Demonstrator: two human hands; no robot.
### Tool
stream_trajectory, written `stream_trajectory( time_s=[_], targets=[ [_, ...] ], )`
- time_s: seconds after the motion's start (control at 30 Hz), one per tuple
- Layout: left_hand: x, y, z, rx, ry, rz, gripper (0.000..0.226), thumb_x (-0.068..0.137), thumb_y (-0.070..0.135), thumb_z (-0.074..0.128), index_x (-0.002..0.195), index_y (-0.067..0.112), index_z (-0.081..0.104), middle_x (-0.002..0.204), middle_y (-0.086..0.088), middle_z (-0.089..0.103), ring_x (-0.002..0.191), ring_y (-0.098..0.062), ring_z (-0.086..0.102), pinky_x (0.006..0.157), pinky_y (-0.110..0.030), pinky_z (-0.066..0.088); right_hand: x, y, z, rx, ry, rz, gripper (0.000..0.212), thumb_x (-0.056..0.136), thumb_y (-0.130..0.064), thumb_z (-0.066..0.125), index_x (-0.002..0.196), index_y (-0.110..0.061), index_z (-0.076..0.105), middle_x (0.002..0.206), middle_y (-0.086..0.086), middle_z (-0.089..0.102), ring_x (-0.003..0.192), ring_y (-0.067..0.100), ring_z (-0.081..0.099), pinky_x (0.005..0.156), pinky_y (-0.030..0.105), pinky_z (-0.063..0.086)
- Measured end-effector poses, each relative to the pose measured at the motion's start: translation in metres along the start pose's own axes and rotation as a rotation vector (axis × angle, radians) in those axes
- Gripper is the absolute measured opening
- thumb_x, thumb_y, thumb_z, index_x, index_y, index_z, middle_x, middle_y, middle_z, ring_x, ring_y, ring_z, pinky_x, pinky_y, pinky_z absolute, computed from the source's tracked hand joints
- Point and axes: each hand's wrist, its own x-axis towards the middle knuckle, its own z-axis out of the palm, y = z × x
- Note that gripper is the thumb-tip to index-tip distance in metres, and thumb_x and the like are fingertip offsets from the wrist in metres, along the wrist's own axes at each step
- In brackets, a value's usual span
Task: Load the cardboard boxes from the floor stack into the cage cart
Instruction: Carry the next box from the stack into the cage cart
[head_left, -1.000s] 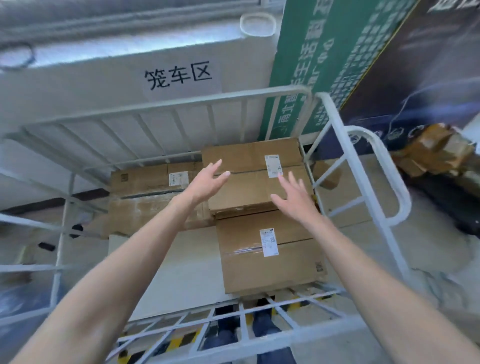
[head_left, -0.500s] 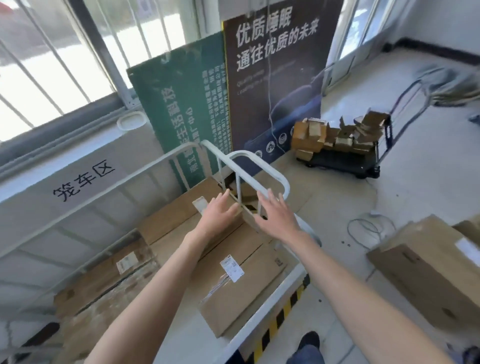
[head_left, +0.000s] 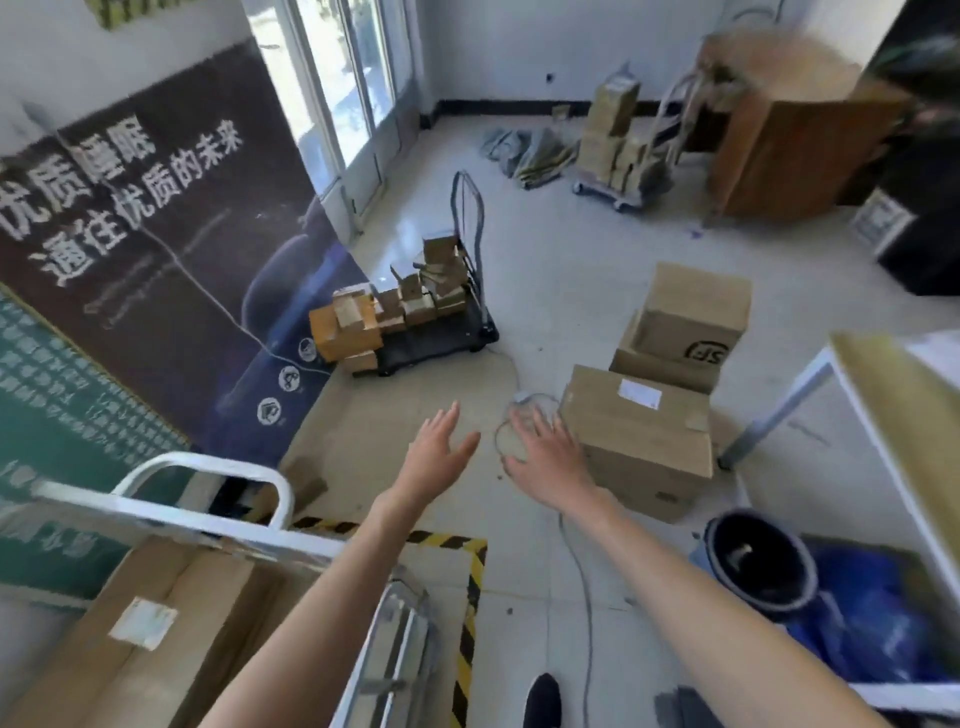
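Both arms reach forward over the tiled floor with nothing in them. My left hand (head_left: 439, 449) is spread, fingers straight. My right hand (head_left: 545, 454) is spread too, just left of a closed cardboard box (head_left: 636, 436) with a white label, not touching it. Behind that box stands an open cardboard box (head_left: 685, 325) with a black logo. The white cage cart (head_left: 208, 512) is at the lower left, with a loaded cardboard box (head_left: 156, 634) inside it.
A black platform trolley (head_left: 441, 332) piled with small boxes stands ahead by the dark banner (head_left: 171, 249). A loose cable (head_left: 582, 597) runs across the floor. A blue bucket (head_left: 761, 564) and a white table (head_left: 883, 410) are at the right. Yellow-black tape (head_left: 467, 597) marks the floor.
The view has swung right, away from the cage cart and toward the boxes on the floor. Both empty hands moved with it from above the loaded boxes to beside the floor box.
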Motion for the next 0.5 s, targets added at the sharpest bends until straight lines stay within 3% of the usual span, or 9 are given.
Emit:
stream_trajectory(
  time_s=[0.23, 0.5],
  targets=[
    [0.081, 0.092, 0.076, 0.037, -0.180, 0.145, 0.068, 0.102, 0.045, 0.048, 0.159, 0.019, 0.022, 0.164, -0.005, 0.025, 0.152, -0.024, 0.018, 0.122, -0.046, 0.020, 0.009, 0.121, -0.040, 0.136, 0.102, 0.232, 0.075, 0.099, -0.053, 0.041, 0.160, -0.034, 0.002, 0.169, 0.004, -0.005, 0.153, 0.033, -0.006, 0.120, 0.053, 0.005],
    [0.207, 0.116, 0.168, 0.001, -0.361, 0.146, 0.069, 0.100, 0.038, 0.056, 0.158, 0.016, 0.026, 0.158, -0.010, 0.037, 0.146, -0.026, 0.032, 0.115, -0.039, 0.028, 0.063, 0.232, -0.020, 0.252, 0.048, 0.470, 0.078, 0.099, -0.056, 0.039, 0.160, -0.034, -0.005, 0.168, 0.000, -0.010, 0.153, 0.027, -0.012, 0.123, 0.051, 0.005]
  ],
)
